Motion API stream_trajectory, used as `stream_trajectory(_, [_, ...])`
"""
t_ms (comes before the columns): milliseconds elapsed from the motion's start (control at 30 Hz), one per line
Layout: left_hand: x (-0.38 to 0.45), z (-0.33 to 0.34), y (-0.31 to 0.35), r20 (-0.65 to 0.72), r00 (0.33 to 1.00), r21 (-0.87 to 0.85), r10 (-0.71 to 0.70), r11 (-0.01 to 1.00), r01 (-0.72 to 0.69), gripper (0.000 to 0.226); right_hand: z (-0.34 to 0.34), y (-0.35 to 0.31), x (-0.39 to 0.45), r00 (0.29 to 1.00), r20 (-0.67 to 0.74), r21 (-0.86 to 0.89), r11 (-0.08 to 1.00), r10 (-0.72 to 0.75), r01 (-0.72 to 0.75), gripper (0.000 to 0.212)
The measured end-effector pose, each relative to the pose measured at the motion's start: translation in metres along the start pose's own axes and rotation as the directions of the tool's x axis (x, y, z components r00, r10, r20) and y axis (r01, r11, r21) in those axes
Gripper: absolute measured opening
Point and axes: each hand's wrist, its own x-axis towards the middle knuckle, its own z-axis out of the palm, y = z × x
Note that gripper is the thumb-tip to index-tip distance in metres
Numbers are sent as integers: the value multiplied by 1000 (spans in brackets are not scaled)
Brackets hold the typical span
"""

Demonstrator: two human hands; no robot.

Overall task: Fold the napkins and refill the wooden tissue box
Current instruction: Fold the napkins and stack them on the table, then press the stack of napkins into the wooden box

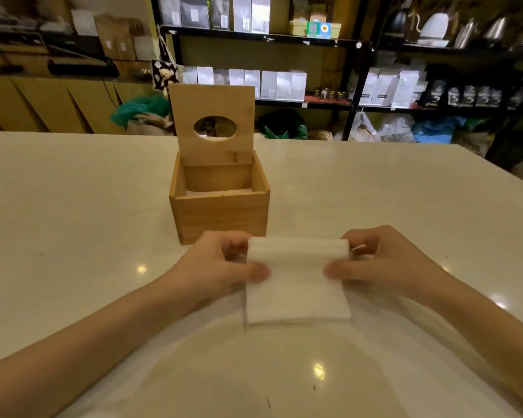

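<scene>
A white napkin (296, 285) lies on the white table (73, 206) just in front of me, its far edge lifted and rolled over. My left hand (215, 267) pinches its left side and my right hand (384, 260) pinches its right side, thumbs on top. Right behind the napkin stands the wooden tissue box (221, 215), square and open. Its lid (213, 125), with an oval hole, stands upright at the back. A bit of white paper shows low inside the box.
Beyond the table's far edge stand black shelves (354, 101) with white and dark bags, plus cardboard boxes at the left and plastic bags on the floor. The table surface stretches wide to both sides of the box.
</scene>
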Motion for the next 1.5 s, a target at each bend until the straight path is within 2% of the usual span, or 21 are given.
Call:
stream_trajectory(33, [-1, -3, 2, 20, 1000, -67, -18, 998, 19, 31, 0, -4, 1, 1000, -2, 44, 999, 2, -2, 13])
stream_trajectory(100, [-2, -11, 7, 12, 1000, -98, -12, 995, 13, 37, 1, -13, 3, 999, -18, 103, 994, -29, 31, 14])
stream_trajectory(267, [-9, -32, 30, -122, 987, -55, 100, 993, -107, 33, -1, -40, 16, 984, -77, 132, 976, -163, 172, 29])
stream_trajectory(400, [-13, -54, 61, -253, 953, 2, 168, 985, -173, 25, -6, -73, 35, 969, -90, 152, 959, -229, 240, 41])
stream_trajectory(467, [-7, -65, 70, -329, 927, 52, 180, 984, -172, 19, -9, -86, 48, 965, -96, 135, 957, -246, 257, 35])
stream_trajectory(533, [3, -74, 77, -395, 900, 103, 184, 982, -156, 5, -8, -94, 64, 971, -88, 109, 967, -221, 230, 18])
stream_trajectory(633, [23, -88, 76, -517, 834, 277, 191, 960, -47, 4, -1, -97, 90, 987, -63, 64, 986, -148, 152, 15])
stream_trajectory(700, [35, -99, 73, -550, 811, 414, 199, 908, 58, 7, 6, -97, 105, 991, -42, 43, 991, -126, 127, 9])
stream_trajectory(833, [52, -111, 70, -494, 847, 647, 197, 733, 208, 7, 14, -96, 132, 994, 6, -114, 988, -106, 106, 3])
stream_trajectory(900, [60, -111, 68, -471, 860, 723, 194, 644, 251, 12, 17, -95, 143, 995, 15, -248, 964, -100, 100, 13])
stream_trajectory(967, [66, -109, 66, -460, 871, 758, 172, 586, 285, 16, 20, -96, 149, 994, 15, -370, 923, -104, 102, 19])
stream_trajectory(1133, [75, -99, 66, -450, 886, 809, 109, 470, 353, 15, 31, -103, 156, 993, 37, -599, 793, -111, 111, 16])
stream_trajectory(1400, [88, -90, 63, -436, 900, 877, 19, 236, 420, 17, 43, -108, 160, 999, 25, -752, 658, -30, 39, 9])
stream_trajectory(1500, [93, -89, 63, -427, 904, 891, -6, 167, 422, 18, 44, -108, 159, 999, 47, -765, 643, -13, 44, 21])
